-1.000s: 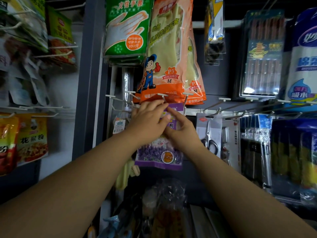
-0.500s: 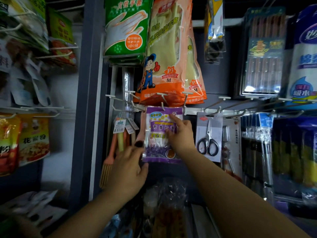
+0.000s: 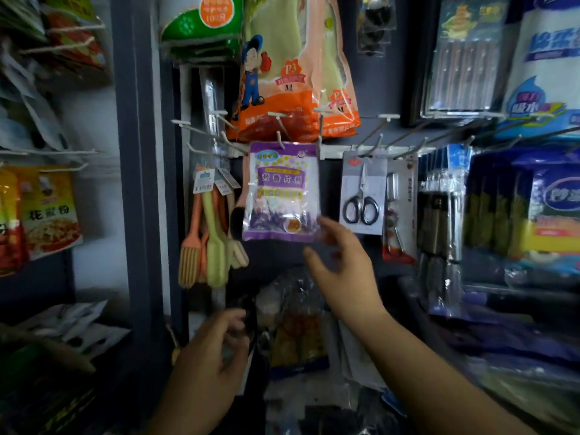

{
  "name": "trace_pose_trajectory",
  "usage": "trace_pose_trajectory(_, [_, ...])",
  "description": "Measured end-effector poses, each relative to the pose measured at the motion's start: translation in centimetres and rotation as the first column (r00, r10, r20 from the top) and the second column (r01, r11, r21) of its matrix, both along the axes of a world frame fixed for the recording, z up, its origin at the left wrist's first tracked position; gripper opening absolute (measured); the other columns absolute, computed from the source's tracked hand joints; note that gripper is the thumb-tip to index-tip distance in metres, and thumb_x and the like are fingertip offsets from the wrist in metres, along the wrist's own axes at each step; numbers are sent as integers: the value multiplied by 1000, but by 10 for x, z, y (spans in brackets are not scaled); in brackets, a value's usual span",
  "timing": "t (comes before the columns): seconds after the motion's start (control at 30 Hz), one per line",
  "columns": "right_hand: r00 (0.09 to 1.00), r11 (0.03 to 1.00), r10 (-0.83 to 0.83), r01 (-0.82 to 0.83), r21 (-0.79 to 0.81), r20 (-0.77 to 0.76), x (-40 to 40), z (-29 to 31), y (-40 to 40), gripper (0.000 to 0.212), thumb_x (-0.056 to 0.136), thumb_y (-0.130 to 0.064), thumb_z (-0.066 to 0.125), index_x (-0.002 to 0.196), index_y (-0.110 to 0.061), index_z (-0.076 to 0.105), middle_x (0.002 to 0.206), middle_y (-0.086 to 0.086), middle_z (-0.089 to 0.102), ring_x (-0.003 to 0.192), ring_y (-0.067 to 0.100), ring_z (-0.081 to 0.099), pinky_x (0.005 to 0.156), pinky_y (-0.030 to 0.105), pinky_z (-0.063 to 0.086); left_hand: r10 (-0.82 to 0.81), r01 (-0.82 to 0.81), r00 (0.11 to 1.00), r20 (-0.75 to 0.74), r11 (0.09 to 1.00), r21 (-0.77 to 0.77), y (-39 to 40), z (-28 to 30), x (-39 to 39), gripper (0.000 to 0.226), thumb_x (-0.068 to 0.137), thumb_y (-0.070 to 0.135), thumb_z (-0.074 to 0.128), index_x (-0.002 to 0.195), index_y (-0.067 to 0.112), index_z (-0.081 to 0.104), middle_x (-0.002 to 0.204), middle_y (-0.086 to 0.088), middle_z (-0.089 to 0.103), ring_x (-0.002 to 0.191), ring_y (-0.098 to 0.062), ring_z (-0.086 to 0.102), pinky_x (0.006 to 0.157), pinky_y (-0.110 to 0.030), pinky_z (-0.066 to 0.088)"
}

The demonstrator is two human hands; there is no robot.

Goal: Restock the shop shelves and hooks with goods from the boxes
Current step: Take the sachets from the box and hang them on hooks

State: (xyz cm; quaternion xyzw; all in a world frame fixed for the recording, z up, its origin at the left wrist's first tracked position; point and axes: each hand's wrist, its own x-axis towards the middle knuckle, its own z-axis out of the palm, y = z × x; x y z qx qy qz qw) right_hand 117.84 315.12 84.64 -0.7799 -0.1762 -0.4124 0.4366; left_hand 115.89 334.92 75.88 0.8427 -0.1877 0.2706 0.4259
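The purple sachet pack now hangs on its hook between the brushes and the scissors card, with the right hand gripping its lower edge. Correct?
Not quite. In the head view the right hand is open just below the purple sachet pack, not gripping it. The rest holds.

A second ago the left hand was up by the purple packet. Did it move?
Yes. The left hand has dropped well below the purple packet, which hangs on its hook, and now sits low, under the brushes.
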Motion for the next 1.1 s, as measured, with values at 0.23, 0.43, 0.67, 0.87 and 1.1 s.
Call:
trace_pose_trajectory(0.23, [929,981,-151,183,65,-338,-155,-158,-75,32,73,-30,72,101,-38,59,92,-26,65,75,-6,64,65,3,44,-193,197,978,-78,979,48,-76,-91,-91,22,75,46,49,93,51,60,79,33,64,69,19,58,63,6,39])
trace_pose_trajectory(0.43, [545,829,-447,549,-101,-709,-297,-285,-178,29,80,-17,75,100,-33,63,79,-8,66,75,8,62,67,24,52,-387,500,788,-478,856,131,-170,-191,-158,24,79,38,51,100,50,47,70,15,63,65,-3,60,65,-25,51])
trace_pose_trajectory(0.67, [255,683,-401,723,-101,-880,-420,-353,-278,24,90,-25,64,113,-25,58,90,-7,63,84,9,61,76,30,53,-385,669,585,-714,726,157,-278,-259,-223,18,95,21,53,88,38,51,81,9,62,76,-9,60,67,-28,49])
trace_pose_trajectory(0.87, [105,691,-282,712,-125,-954,-482,-412,-371,30,92,-25,63,121,-19,55,91,-6,61,79,3,58,60,13,44,-298,629,558,-774,761,160,-387,-309,-284,17,97,25,50,111,22,58,82,11,54,74,-6,54,58,-19,40])
trace_pose_trajectory(1.1, [-68,793,-176,581,-182,-982,-504,-478,-451,43,91,-31,62,130,-15,52,113,4,62,102,20,59,79,28,44,-160,577,456,-876,802,154,-480,-369,-343,21,97,24,49,116,17,57,106,-2,63,99,-20,61,80,-35,53])
